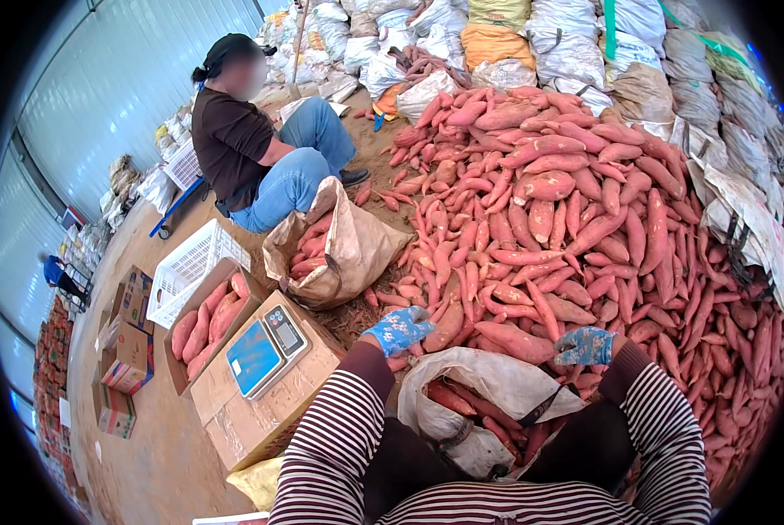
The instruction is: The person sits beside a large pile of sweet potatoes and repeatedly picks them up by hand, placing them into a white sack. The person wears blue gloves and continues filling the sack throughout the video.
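A large heap of red-skinned sweet potatoes (549,216) lies before me. My left hand (401,330), in a blue floral glove, is over the near left edge of the heap with its fingers apart, close to a sweet potato (444,326). My right hand (585,346), gloved alike, rests at the heap further right, its fingers pointing left towards a large sweet potato (515,341); whether it grips anything is unclear. Between my knees stands an open woven sack (477,364) with sweet potatoes inside.
At left are a blue-topped digital scale (257,359) on a cardboard box (234,420), an open carton (175,354) of sweet potatoes and a white plastic crate (188,269). A co-worker (234,138) sits beyond another open sack (365,252). Stacked full sacks (562,52) line the back.
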A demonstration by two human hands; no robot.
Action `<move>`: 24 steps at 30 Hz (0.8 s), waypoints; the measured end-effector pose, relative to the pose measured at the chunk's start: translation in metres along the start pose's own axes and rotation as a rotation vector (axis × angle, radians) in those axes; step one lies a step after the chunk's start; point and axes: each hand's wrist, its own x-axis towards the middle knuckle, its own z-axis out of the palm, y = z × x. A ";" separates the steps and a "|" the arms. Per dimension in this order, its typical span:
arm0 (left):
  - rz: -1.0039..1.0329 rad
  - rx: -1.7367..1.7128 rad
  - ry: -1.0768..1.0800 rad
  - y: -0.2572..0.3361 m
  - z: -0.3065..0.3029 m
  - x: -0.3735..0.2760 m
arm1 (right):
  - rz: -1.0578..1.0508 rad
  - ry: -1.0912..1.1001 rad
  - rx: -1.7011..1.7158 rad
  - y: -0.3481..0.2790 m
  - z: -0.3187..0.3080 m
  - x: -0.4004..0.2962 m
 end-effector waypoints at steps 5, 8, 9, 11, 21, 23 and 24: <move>0.037 -0.035 0.112 -0.031 -0.003 -0.002 | 0.176 -0.117 0.090 -0.021 -0.018 0.002; 0.338 0.128 0.094 -0.068 -0.005 -0.001 | 0.163 -0.026 0.118 -0.027 -0.021 -0.005; 0.447 0.287 0.154 -0.065 -0.006 -0.003 | 0.090 -0.008 0.042 -0.024 -0.018 -0.008; 0.421 0.378 0.202 -0.059 -0.007 -0.008 | -0.068 0.020 -0.146 -0.017 -0.013 -0.009; -0.136 -0.132 0.312 -0.008 -0.018 -0.029 | 0.535 -0.303 0.263 -0.011 -0.006 -0.007; -0.161 0.132 0.407 -0.012 -0.016 -0.013 | 0.607 -0.281 0.316 0.010 0.005 -0.023; -0.149 0.122 0.411 -0.023 -0.018 -0.010 | 0.612 -0.309 0.324 0.007 0.004 -0.019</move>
